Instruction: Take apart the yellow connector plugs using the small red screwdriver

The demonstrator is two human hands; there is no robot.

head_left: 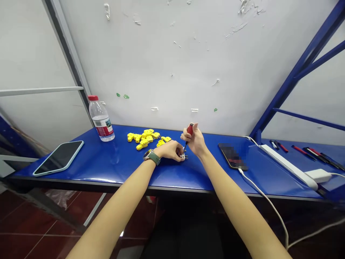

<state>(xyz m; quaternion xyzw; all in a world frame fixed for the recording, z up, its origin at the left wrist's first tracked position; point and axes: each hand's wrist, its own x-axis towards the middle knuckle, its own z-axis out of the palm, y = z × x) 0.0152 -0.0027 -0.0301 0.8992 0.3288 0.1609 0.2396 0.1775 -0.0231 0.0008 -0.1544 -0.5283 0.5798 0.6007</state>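
The left hand (172, 150) pinches a small white plug part (183, 157) between thumb and fingers. The part is located on or just above the blue worktop (115, 158), near its middle; contact with the surface cannot be confirmed. Metal prongs project to the right. The fingers cover the left portion of the part, and its inner detail is too small to read.

The right hand (196, 141) grips a screwdriver (190, 128) by its red handle, with the fingers wrapped around it and the thumb raised alongside. The shaft points down at the white plug part. The tip is not distinguishable, so its seating cannot be determined.

Yellow plug pieces (147, 136) lie in a loose cluster beyond the left wrist. They overlap, and the left hand partly obscures the nearest ones; an exact count is not possible. A green-strapped watch (151, 155) is worn on the left wrist.

To the right, a phone (232, 157) has part of its screen pixelated. A white cable (265, 194) connects at its near end. Pens (314, 154) extend toward the right edge; individual outlines merge.
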